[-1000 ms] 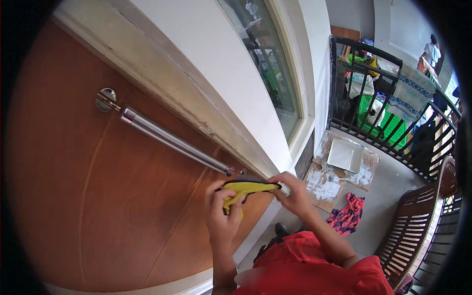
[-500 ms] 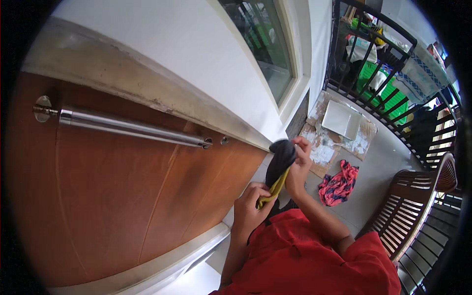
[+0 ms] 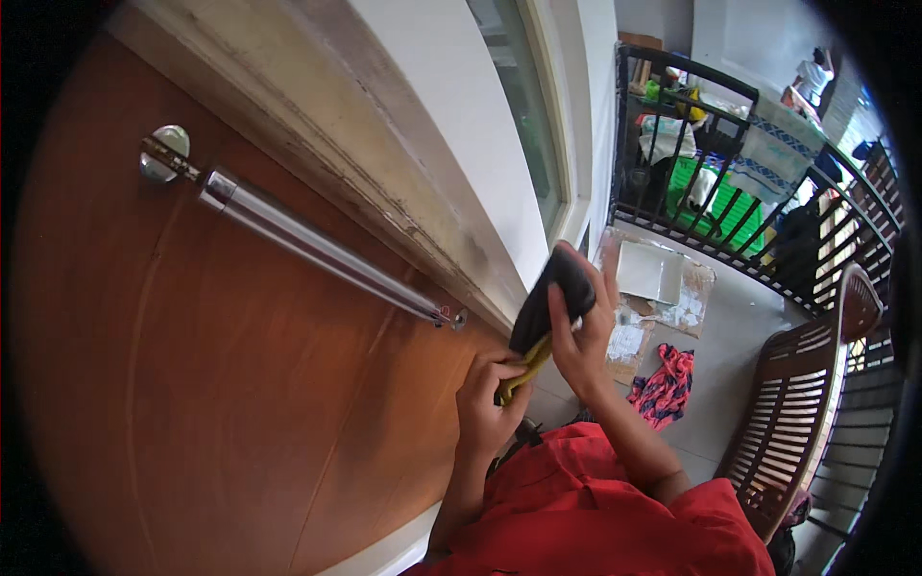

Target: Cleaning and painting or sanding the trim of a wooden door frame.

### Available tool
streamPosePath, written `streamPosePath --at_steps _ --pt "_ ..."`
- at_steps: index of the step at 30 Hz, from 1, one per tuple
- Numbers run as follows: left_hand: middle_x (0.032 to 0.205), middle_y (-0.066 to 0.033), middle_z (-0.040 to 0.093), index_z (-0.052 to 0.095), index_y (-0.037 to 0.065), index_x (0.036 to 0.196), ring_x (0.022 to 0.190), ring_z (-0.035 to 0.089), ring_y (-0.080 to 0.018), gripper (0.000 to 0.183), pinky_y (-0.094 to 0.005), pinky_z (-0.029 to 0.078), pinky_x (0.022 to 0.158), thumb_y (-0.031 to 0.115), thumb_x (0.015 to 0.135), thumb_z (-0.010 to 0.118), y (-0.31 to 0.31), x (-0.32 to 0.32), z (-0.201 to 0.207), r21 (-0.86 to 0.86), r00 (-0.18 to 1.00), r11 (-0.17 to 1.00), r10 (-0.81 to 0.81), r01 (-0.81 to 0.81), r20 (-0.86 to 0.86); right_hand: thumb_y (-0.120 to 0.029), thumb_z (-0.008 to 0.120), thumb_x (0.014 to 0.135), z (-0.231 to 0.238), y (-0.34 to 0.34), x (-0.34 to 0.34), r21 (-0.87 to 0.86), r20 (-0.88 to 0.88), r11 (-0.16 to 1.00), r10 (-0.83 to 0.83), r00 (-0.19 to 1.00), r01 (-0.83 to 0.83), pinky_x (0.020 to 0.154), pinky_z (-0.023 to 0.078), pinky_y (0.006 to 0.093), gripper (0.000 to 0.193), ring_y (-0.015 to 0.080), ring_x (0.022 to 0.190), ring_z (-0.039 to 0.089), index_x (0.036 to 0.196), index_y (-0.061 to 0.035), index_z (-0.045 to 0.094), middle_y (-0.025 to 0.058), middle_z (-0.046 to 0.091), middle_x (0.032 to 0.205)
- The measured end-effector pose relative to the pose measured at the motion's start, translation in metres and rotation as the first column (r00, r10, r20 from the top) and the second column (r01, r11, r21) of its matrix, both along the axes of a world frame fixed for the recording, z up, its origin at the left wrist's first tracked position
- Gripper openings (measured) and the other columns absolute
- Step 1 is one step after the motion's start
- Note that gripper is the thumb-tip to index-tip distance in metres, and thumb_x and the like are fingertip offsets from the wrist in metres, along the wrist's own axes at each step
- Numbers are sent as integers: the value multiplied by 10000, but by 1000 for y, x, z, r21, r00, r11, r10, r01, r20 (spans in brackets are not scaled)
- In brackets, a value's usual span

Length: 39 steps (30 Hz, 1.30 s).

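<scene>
In front of me, both hands hold a soft black item with a yellow edge [image 3: 550, 309], perhaps a folded cloth; its exact kind is not clear. My left hand [image 3: 490, 392] closes its fingers round the lower, yellow end. My right hand [image 3: 588, 338] wraps the upper part, its thumb laid across the black face. Just left of the hands is a brown wooden door [image 3: 279, 384] with a long chrome pull handle [image 3: 317, 252]. The handle is fixed near the door's edge, and neither hand touches it.
Ahead on the tiled floor lie a paint-stained cardboard sheet [image 3: 626, 348], a white tray [image 3: 650, 274] and a pink-and-black cloth [image 3: 663, 386]. A brown slatted plastic chair [image 3: 789, 403] stands to the right. Beyond runs a black metal railing [image 3: 706, 223] with a towel [image 3: 776, 149]; a person [image 3: 814, 77] is far off.
My view has shifted, so the door handle appears lower and more slanted. My right hand has changed its hold from the edge of the black item to across its upper part.
</scene>
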State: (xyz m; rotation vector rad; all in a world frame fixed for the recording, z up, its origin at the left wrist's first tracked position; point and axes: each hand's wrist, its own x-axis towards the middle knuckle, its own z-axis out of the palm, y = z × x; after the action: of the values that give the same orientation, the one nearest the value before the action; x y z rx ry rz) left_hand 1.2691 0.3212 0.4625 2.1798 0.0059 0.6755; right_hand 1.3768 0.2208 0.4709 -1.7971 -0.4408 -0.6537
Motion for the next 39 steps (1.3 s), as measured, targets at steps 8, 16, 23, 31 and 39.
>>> streamPosePath --at_steps 8,16,23,31,39 --pt "880 -106 527 495 11 886 794 532 -226 234 -303 424 716 19 714 654 26 31 43 -162 927 979 -53 121 371 -103 575 786 103 60 -8 -24 51 985 173 984 -172 633 463 447 190 416 736 550 921 11 506 208 492 909" --pt "1107 -77 446 405 19 1123 1054 396 -181 474 -327 291 943 243 795 662 42 46 56 -446 949 879 -19 166 315 -103 495 750 138 100 8 -302 23 950 -69 997 72 599 481 454 185 384 706 589 901 4 501 183 573 803" --pt "1046 -90 443 383 4 1084 974 432 -189 362 -314 347 876 98 807 596 24 37 15 -547 940 797 -74 256 333 -85 510 753 89 91 2 -311 -152 949 4 988 -52 627 419 500 146 426 713 539 851 13 464 229 560 720" --pt "1092 -118 422 380 -3 1078 1007 412 -186 348 -312 354 856 94 810 580 43 51 53 -451 953 866 -86 216 291 -71 493 748 126 96 19 -290 8 955 -64 998 64 601 458 472 159 394 717 570 891 -4 484 190 563 794" --pt "1286 -81 337 195 51 1321 1143 355 -187 690 -332 264 986 136 804 643 25 52 -4 -638 955 722 -106 266 278 -67 505 741 89 92 7 -401 -55 916 -4 998 -18 591 469 448 139 369 710 575 866 -9 483 172 527 841"
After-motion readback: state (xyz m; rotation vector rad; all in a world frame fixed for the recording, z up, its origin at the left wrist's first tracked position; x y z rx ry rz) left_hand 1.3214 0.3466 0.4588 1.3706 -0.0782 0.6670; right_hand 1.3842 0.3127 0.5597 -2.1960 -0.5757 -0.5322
